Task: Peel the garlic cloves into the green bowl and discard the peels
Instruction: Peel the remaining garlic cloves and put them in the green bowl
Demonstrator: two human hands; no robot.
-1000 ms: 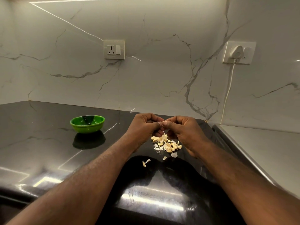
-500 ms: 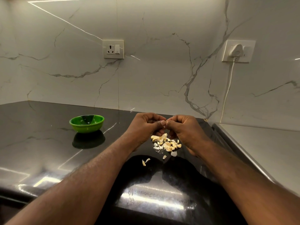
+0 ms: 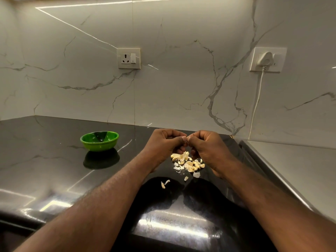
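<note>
Home kitchen: black countertop (image 3: 54, 160), marble backsplash (image 3: 181, 79), wall socket (image 3: 128, 58).

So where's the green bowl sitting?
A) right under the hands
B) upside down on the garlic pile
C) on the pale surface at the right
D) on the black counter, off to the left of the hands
D: the green bowl stands upright on the black counter, apart from and left of the left hand.
</note>
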